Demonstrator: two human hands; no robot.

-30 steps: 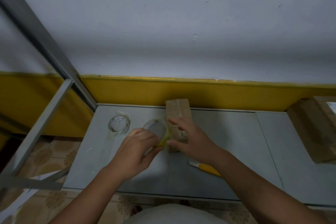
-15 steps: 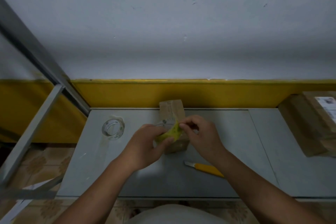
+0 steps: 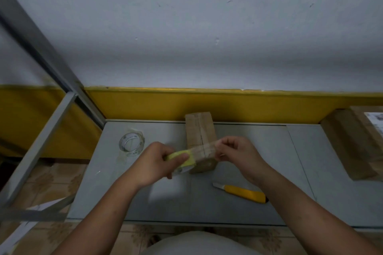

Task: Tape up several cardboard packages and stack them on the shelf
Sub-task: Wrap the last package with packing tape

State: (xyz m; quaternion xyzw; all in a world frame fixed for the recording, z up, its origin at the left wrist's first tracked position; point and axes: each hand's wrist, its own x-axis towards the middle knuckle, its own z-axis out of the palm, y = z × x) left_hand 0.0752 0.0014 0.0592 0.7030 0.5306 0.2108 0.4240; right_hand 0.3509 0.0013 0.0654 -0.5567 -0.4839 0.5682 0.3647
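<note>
A small box (image 3: 200,128) sits at the back of the gray counter (image 3: 207,209). Just left of the box, the left hand (image 3: 154,163) has its fingers curled tight around a yellow tape roll (image 3: 186,160). The right hand (image 3: 238,155) pinches the tape strip (image 3: 204,149) pulled across the box. A yellow knife (image 3: 244,192) lies near the box.

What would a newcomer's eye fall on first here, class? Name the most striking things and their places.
Centre: the left hand grips a yellow tape roll while the right hand pinches its free end, stretching a strip over the small cardboard box. Nearer the person, a yellow utility knife lies on the grey table; a larger package sits at far right.
</note>
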